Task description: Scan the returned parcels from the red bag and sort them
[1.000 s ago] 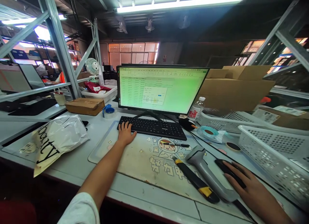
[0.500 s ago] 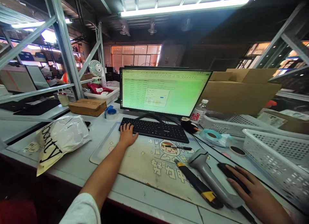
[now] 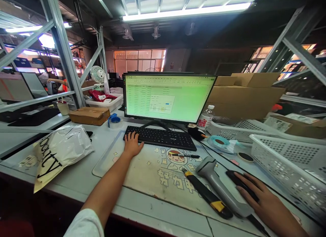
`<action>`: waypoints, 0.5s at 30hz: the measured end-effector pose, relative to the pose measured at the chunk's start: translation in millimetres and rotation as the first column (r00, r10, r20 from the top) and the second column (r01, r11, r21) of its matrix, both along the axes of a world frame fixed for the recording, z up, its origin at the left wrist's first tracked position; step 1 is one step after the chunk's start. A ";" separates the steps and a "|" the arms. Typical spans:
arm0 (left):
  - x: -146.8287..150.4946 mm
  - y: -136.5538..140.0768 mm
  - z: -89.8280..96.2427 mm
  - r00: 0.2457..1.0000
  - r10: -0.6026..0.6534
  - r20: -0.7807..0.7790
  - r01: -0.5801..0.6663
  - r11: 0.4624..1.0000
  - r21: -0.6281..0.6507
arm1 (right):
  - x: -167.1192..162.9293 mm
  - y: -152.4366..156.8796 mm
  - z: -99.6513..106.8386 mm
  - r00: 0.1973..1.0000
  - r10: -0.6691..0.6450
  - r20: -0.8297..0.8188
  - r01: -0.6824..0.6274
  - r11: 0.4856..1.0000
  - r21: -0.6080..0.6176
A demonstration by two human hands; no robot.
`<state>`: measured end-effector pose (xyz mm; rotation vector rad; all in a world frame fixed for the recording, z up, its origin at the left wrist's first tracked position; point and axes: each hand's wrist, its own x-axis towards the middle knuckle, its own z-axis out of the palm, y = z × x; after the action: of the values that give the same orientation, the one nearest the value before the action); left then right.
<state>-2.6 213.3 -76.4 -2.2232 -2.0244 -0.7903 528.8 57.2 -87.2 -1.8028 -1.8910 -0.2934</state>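
My left hand (image 3: 132,146) rests with its fingers spread on the left end of a black keyboard (image 3: 163,138). Under my right hand (image 3: 257,189) lies a black computer mouse (image 3: 241,184), with the fingers laid over it. Behind the keyboard stands a lit monitor (image 3: 163,97) showing a greenish spreadsheet and a small pop-up window. Left of the mouse is a grey barcode scanner (image 3: 219,186), and beside it a black and yellow utility knife (image 3: 207,194). A black pen (image 3: 185,155) lies on the printed desk mat (image 3: 142,175).
On the left are a white plastic mailer bag (image 3: 66,145), a brown carton (image 3: 89,116) and blue tape (image 3: 114,121). White perforated baskets (image 3: 285,158), a tape roll (image 3: 220,141) and a bottle (image 3: 205,118) stand at the right. Large cardboard (image 3: 244,97) rises behind.
The camera view has shifted slightly, so the desk items appear a little further left. Both hands stay where they were, on the keyboard and on the mouse.
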 end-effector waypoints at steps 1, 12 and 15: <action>0.1 0.0 -0.1 1.000 -0.002 -0.001 0.002 1.000 -0.001 | -0.2 0.1 -0.1 1.000 -0.001 0.001 0.001 1.000 0.001; 0.8 -2.8 5.5 1.000 -0.015 -0.011 0.015 1.000 -0.018 | 4.4 2.3 -5.3 0.999 -0.005 -0.041 0.006 1.000 0.018; 1.0 -2.5 6.0 1.000 -0.004 -0.025 0.004 1.000 -0.019 | 4.4 3.5 -6.2 0.999 0.005 -0.046 -0.004 0.999 0.035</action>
<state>-1.6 210.8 -70.3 -2.2362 -2.0251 -0.7436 533.2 60.7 -93.4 -1.7675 -1.8472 -0.2798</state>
